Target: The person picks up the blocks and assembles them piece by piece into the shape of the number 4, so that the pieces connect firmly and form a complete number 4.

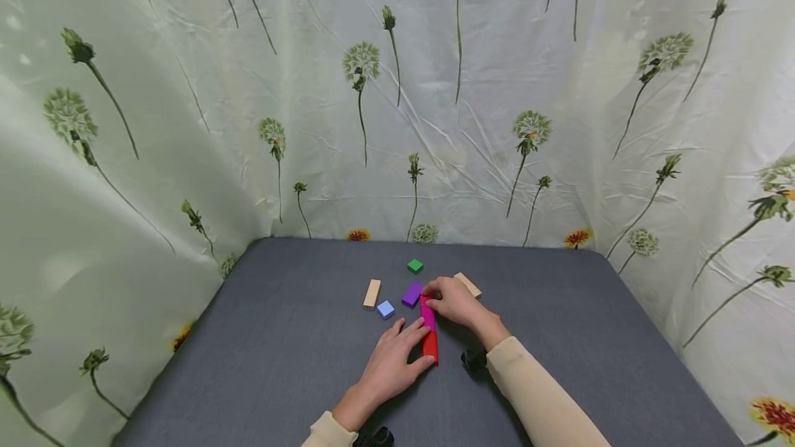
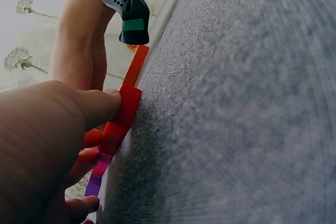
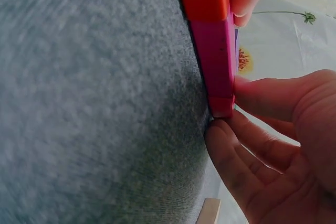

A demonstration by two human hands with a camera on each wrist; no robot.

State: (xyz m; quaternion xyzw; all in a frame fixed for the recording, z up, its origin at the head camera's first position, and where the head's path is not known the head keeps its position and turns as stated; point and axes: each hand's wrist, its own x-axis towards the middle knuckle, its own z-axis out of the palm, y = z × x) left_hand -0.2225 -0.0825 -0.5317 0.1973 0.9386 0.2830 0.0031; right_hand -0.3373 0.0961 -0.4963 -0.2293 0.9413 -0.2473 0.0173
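A straight row of blocks lies on the dark table, with a long red block (image 1: 430,348) nearest, a magenta block (image 1: 428,316) beyond it and a short red block (image 3: 221,107) at the far end. My left hand (image 1: 393,364) lies along the row's left side, its fingers spread. Its thumb touches the near part of the long red block (image 2: 122,116). At the far end my right hand (image 1: 458,303) pinches the short red block, thumb on top by the magenta block (image 3: 217,56) and fingertips against the end. A purple block (image 1: 412,294) lies just left of the right fingertips.
A blue block (image 1: 386,310) and a beige block (image 1: 372,294) lie to the left. Farther back is a green block (image 1: 415,266). Another beige block (image 1: 468,285) lies beyond the right hand. An orange block (image 2: 135,66) is partly hidden by the right forearm. A flowered curtain (image 1: 323,88) surrounds the table (image 1: 279,336).
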